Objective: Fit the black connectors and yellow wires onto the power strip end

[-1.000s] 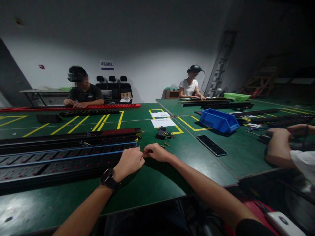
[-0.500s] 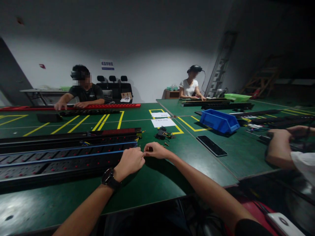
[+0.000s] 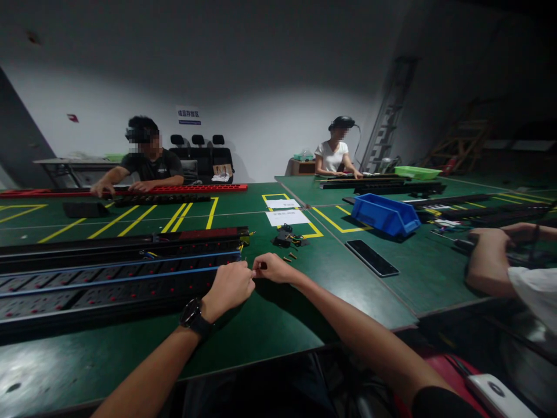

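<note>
Strips with black faces, red dots and blue edges (image 3: 143,281) lie lengthwise over the left of the green tabletop (image 3: 261,334), and their right ends serve as the landmark. Just beside those ends, the left hand (image 3: 230,284), with a dark watch (image 3: 191,315) on its wrist, has its fingers curled in; its fingertips are mostly hidden, so how far its grip is closed, and on what, I cannot tell. Right of the strips' ends, the right hand (image 3: 276,269) meets it, thumb and forefinger pinched together in a closed grip; anything between them is too small to make out. Beyond the right hand, to the right of the strips' ends, lie small brass-coloured pieces (image 3: 289,258), then a cluster of black parts with yellow wires (image 3: 288,237) and two white sheets (image 3: 287,217). A dark rail (image 3: 209,233) runs along the far side of the strips. Well apart to their right are a phone (image 3: 372,258), a blue bin (image 3: 385,215) and another person's forearm (image 3: 489,264). Across the tabletop from the strips, a person in a dark shirt (image 3: 152,168) reaches over a red rail (image 3: 195,188); farther right sits a person in a white shirt (image 3: 333,157).
</note>
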A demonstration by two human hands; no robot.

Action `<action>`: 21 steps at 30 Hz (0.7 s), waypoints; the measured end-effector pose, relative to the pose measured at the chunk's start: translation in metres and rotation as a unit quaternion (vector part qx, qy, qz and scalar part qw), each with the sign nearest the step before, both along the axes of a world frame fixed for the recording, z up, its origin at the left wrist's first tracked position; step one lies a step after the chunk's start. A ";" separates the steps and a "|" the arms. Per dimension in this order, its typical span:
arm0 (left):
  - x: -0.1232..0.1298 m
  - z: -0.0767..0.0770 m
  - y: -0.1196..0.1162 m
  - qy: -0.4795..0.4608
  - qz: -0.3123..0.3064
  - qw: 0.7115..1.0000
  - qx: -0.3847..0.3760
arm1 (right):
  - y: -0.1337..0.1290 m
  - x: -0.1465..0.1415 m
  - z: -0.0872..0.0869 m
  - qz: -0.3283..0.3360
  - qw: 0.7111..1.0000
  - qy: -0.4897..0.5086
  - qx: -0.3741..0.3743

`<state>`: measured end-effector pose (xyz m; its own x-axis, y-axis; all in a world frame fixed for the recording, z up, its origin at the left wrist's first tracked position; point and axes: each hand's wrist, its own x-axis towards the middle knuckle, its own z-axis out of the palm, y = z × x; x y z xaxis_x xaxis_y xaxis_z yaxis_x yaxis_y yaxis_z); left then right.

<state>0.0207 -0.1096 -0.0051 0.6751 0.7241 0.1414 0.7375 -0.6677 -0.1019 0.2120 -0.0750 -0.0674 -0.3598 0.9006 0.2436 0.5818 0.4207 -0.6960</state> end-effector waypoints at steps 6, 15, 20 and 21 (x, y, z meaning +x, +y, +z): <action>0.000 0.000 0.000 0.000 0.000 1.000 -0.008 | 0.001 -0.001 0.000 -0.008 1.000 -0.007 -0.003; 0.000 -0.001 0.001 0.007 0.000 1.000 -0.002 | 0.001 0.002 0.002 0.012 1.000 -0.007 0.003; -0.003 0.001 0.002 0.009 -0.004 1.000 0.003 | 0.002 0.016 0.011 0.047 0.997 0.034 -0.048; -0.003 0.002 0.002 0.008 -0.004 1.000 0.002 | 0.002 0.019 0.012 0.041 0.997 0.045 -0.056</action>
<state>0.0173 -0.1077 -0.0032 0.6828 0.7180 0.1347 0.7305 -0.6729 -0.1162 0.2309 -0.0731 -0.0559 -0.4153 0.8921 0.1777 0.4809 0.3811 -0.7896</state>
